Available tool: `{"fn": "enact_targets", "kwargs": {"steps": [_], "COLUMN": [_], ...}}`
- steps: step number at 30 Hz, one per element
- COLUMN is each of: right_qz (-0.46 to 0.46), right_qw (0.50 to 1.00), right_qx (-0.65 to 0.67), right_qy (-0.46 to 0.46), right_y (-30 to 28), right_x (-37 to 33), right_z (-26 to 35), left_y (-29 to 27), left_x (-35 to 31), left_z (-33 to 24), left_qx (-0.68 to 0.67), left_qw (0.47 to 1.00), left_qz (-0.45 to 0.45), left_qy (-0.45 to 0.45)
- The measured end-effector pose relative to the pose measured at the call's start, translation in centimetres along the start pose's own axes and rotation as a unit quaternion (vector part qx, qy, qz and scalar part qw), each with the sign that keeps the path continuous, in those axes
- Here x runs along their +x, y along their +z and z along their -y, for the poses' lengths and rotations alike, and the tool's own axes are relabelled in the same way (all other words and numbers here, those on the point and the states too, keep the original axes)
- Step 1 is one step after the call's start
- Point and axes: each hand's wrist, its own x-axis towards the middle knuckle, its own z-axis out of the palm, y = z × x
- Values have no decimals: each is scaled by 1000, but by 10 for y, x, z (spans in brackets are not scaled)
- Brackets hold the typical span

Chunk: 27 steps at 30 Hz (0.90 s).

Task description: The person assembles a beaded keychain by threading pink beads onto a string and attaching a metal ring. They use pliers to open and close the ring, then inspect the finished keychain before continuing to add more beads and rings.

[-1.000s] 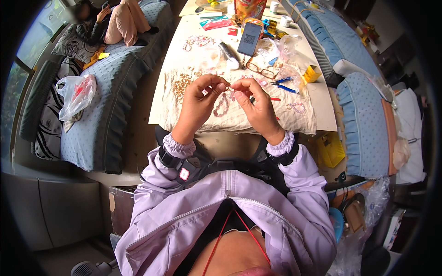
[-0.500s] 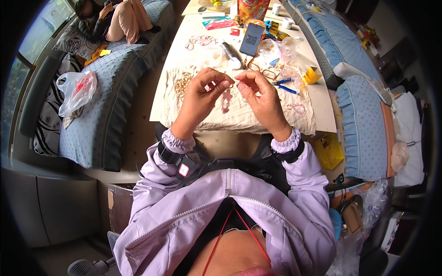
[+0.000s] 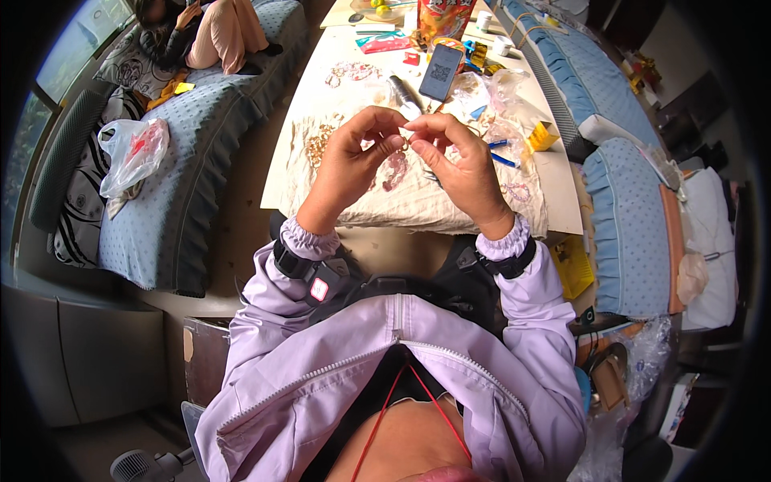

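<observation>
Above the cloth, my left hand point(image 3: 353, 161) pinches with thumb and forefinger, its fingertips meeting those of my right hand point(image 3: 462, 165). My right hand is closed in a pinch too. A tiny gold-coloured piece point(image 3: 404, 146) shows between the fingertips, too small to name. Just below them is a strand of pink beads point(image 3: 394, 172); whether it hangs from my fingers or lies on the cloth, I cannot tell. Blue-handled pliers point(image 3: 503, 153) lie to the right of my right hand. Gold-coloured links point(image 3: 318, 145) are heaped left of my left hand.
The beige cloth point(image 3: 369, 210) covers the table's near end. Beyond my hands are a phone point(image 3: 441, 72), a dark tube point(image 3: 404, 95), beaded strands point(image 3: 352, 72) and a red snack bag point(image 3: 444, 18). A beaded bracelet point(image 3: 516, 192) lies at right. Someone sits on the left sofa point(image 3: 173, 201).
My right hand has moved left and its fingertips now meet my left hand's. It now covers part of the pliers and the glasses seen before. The view has shifted slightly.
</observation>
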Motion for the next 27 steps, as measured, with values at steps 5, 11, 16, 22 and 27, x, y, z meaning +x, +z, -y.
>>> {"fn": "enact_targets", "kwargs": {"steps": [5, 11, 16, 22, 27], "right_qz": [9, 44, 55, 60, 42], "right_qw": [998, 992, 990, 979, 978], "right_qx": [-22, -53, -50, -124, -159], "right_qy": [-53, -105, -124, -151, -131], "right_y": [3, -2, -2, -9, -12], "right_x": [4, 9, 13, 16, 21], "right_z": [-1, 0, 3, 8, 6], "left_y": [0, -5, -7, -6, -1], "left_x": [2, 2, 5, 11, 2], "left_z": [-1, 1, 8, 16, 22], "left_qx": [-60, -82, -197, -241, -308], "left_qw": [997, 995, 976, 964, 936], "left_qz": [35, 54, 84, 91, 53], "left_qy": [19, 12, -31, -70, -160]}}
